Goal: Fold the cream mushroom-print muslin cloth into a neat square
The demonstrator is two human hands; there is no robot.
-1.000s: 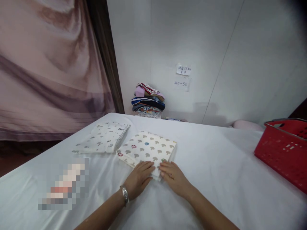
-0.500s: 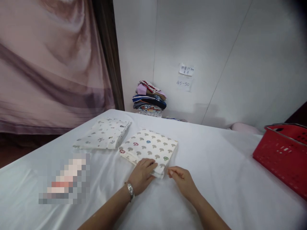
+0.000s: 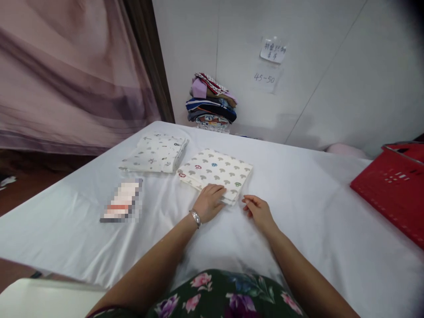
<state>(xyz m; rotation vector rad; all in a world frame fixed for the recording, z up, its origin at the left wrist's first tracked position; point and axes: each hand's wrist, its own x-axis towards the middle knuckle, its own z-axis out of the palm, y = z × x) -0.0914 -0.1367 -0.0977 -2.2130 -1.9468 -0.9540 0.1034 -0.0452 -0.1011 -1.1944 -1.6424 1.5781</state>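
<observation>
A folded white cloth printed with grey mushrooms [image 3: 217, 170] lies on the white-covered table, a few mushrooms in red, blue and green. My left hand [image 3: 209, 203] rests flat on its near edge, fingers stretched out, a silver bracelet at the wrist. Just off the cloth's near right corner is my right hand [image 3: 260, 213]. Its fingers are loosely bent and slightly apart, with nothing visible in them. A second folded white cloth with small dark prints [image 3: 152, 154] lies to the left, close beside the mushroom cloth.
A pixelated flat object [image 3: 121, 201] lies left of my hands. The red plastic basket [image 3: 391, 185] stands at the right. Behind the table, a stack of folded fabrics [image 3: 212, 104] rises against the wall, near paper notes [image 3: 265, 79]. A pink curtain [image 3: 66, 75] hangs at left.
The camera view has tilted down, bringing the table's near edge and a floral garment into sight. My left hand stays on the mushroom cloth; my right hand's fingers have loosened a little.
</observation>
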